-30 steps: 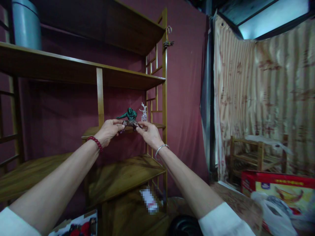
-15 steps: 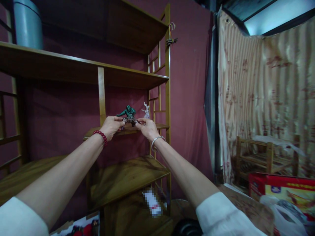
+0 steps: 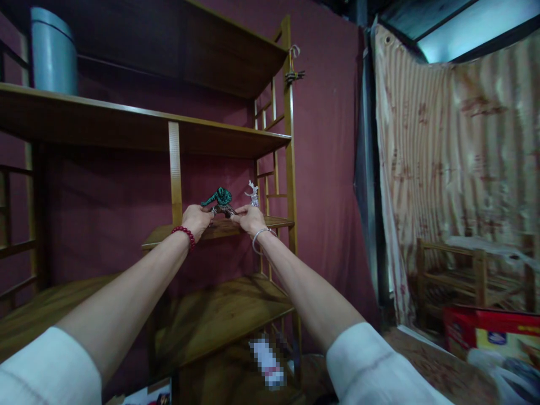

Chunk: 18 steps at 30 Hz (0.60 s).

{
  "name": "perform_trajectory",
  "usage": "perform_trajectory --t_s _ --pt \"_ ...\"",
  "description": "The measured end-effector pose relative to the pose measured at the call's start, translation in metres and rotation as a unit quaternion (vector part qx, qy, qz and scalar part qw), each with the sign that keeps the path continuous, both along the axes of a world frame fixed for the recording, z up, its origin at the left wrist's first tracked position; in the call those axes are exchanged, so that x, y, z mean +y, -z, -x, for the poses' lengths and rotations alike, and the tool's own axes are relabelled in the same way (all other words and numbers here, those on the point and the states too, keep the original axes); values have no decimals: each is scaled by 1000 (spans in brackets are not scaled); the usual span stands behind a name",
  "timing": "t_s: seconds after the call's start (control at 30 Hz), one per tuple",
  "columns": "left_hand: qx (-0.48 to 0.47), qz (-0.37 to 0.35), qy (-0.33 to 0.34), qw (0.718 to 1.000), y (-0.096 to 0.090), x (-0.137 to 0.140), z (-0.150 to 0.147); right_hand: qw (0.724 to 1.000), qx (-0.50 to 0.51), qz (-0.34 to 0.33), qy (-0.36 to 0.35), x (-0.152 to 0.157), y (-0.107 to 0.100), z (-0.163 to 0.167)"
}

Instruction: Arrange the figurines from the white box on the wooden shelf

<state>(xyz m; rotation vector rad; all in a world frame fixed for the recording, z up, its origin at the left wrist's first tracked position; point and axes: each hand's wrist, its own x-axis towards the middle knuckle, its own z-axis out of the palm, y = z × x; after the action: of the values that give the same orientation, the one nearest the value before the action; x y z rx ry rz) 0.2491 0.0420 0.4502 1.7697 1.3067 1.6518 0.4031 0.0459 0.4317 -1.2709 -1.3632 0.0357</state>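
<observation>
Between both hands is a small figurine (image 3: 222, 197) with a dark green striped body on a brown, root-like base. My left hand (image 3: 197, 219) pinches the left end of the base, and a red bead bracelet circles that wrist. My right hand (image 3: 250, 219), with a silver bangle at the wrist, grips the base's right end. Both hands are at the small middle shelf (image 3: 164, 236) of a wooden rack; whether the base touches the board cannot be made out. A clear deer-like ornament with antlers (image 3: 253, 194) stands just behind my right hand, its lower part hidden.
A grey-blue canister (image 3: 54, 53) stands on the upper shelf (image 3: 126, 109) at left. A wooden upright (image 3: 174, 169) borders the middle shelf. Lower down are a wide shelf (image 3: 223, 315) and a blurred white item (image 3: 268, 363). A red box (image 3: 464, 326) sits at lower right.
The figurine, held in both hands, has moved slightly farther in over the middle shelf. My arms reach further forward, and the view has shifted slightly.
</observation>
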Motion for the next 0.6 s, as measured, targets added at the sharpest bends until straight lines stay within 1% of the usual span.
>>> perform_trajectory --t_s 0.13,0.3,0.43,0.53,0.6 --pt "9 -3 -23 1000 0 8 -1 999 -34 20 28 1 -5 3" --pt "-10 5 -40 999 2 13 -1 995 -71 41 62 3 -12 10" --pt "-36 4 -37 999 4 19 -1 994 -77 52 55 8 -15 16" --pt "-39 5 -31 999 6 25 -2 993 -82 53 62 16 -17 19" --pt "-36 8 -15 999 7 28 -1 992 -83 61 68 21 -17 20"
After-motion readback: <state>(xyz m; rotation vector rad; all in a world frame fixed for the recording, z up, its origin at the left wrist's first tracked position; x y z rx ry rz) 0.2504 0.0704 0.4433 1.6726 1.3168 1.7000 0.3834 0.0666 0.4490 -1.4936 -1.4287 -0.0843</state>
